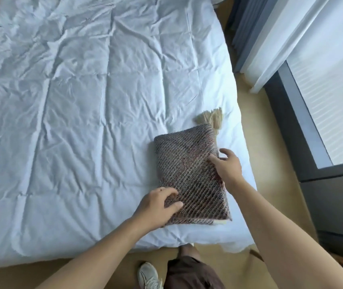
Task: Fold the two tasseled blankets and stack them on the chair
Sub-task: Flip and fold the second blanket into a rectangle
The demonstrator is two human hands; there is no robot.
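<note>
Woven brown-and-cream blanket (191,174), folded into a thick oblong, lies on the white quilt (72,111) near the bed's foot corner, at about 4 o'clock on the bed. Cream tassels (211,118) stick out from its far corner, at 1 o'clock of the bundle. My left hand (158,205) lies spread on the near-left corner, at 7 o'clock, fingers loosely curled, pressing rather than gripping. My right hand (227,165) sits at the right edge, 3 o'clock, fingers part-open along the side, not closed on anything. I judge both hands are bracketing the bundle so the folds hold for lifting. Only one blanket in view; no chair seen. Window frame (291,130) and curtain (270,38) stand at the right.
</note>
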